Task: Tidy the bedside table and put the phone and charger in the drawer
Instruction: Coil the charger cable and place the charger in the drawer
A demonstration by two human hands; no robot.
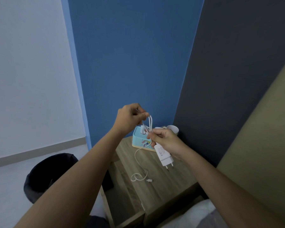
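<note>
My right hand grips a white charger plug, prongs pointing down, above the wooden bedside table. My left hand is higher and to the left, pinching a loop of the white charger cable. The rest of the cable hangs down to the tabletop, where its free end lies curled. The drawer on the table's left side stands pulled open. No phone is visible.
A light-blue tissue box with cartoon print stands at the back of the table, and a white cup sits behind my right hand. A dark bin is on the floor to the left. Bed linen lies at lower right.
</note>
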